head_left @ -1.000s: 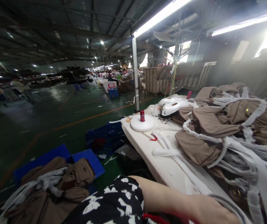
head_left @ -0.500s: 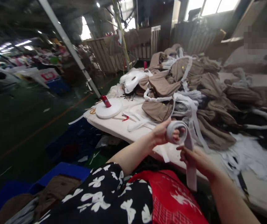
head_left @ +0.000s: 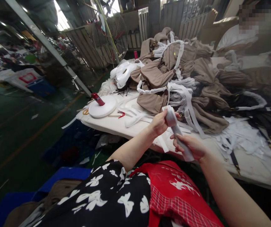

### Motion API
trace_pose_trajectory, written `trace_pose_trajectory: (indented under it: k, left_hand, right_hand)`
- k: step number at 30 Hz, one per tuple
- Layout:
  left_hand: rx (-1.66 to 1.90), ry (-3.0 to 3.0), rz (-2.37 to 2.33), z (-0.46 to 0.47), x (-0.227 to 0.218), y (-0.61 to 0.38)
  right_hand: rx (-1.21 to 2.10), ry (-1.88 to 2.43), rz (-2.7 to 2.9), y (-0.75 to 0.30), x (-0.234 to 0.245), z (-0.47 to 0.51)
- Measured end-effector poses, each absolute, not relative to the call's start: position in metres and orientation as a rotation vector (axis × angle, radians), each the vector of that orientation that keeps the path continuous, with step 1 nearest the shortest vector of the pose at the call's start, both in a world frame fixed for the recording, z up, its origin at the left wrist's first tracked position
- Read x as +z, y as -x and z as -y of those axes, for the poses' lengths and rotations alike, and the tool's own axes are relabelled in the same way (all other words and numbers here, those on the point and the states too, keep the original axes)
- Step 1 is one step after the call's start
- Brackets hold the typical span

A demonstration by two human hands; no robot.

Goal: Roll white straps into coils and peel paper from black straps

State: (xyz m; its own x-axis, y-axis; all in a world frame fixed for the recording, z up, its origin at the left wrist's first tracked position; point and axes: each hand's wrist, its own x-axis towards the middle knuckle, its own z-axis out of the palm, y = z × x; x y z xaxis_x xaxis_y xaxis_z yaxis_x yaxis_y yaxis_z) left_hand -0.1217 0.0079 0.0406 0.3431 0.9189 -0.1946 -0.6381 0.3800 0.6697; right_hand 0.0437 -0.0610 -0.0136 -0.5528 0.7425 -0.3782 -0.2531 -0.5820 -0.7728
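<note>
A flat, pale grey strap (head_left: 171, 118), wound into a coil at its upper end, is held above the table's front edge. My left hand (head_left: 159, 123) is closed around the coil, with fingertips showing on its far side. My right hand (head_left: 193, 146) grips the tail running down from the coil, thumb and fingers on either side of it. Just beyond lie brown bags (head_left: 157, 74) in a heap, their handles wrapped in white material. White strips (head_left: 191, 110) hang over the bags near my hands.
On the table (head_left: 107, 127), a white disc (head_left: 103, 108) carries a red cylinder (head_left: 98, 99), and red-handled snips (head_left: 121, 115) lie beside it. White scraps (head_left: 244, 138) cover the right side. A blue bin (head_left: 71, 173) stands below left, a slanted pole (head_left: 52, 47) behind. A person (head_left: 237, 36) is at back right.
The coil has turned from showing its open round side to showing its edge. My right hand has closed on the tail, which now slants instead of hanging straight. The view has shifted right and down.
</note>
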Motion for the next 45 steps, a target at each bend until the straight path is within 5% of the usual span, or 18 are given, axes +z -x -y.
trace_pose_trajectory:
  k: [7, 12, 18, 22, 31, 45]
  left_hand:
    - [0.874, -1.11, -0.581, 0.025, 0.009, 0.12]
    - [0.849, -1.547, -0.767, 0.047, -0.014, 0.122]
    - [0.747, -1.755, -1.112, 0.033, -0.032, 0.143]
    - [0.522, -1.857, -0.918, 0.036, -0.016, 0.143]
    - [0.268, -1.721, -0.92, 0.057, -0.005, 0.131]
    - [0.23, -1.878, -1.072, 0.079, -0.003, 0.125]
  right_hand:
    - [1.969, 0.824, 0.725, -0.055, -0.012, 0.058]
    - [1.739, 1.157, 0.783, -0.067, -0.017, 0.058]
    - [1.626, 1.445, 1.469, -0.087, -0.012, 0.067]
    - [1.613, 1.489, 1.907, -0.08, -0.01, 0.072]
    - [2.034, 1.281, 1.288, -0.082, -0.028, 0.088]
    - [2.004, 1.276, 1.126, -0.059, -0.029, 0.086]
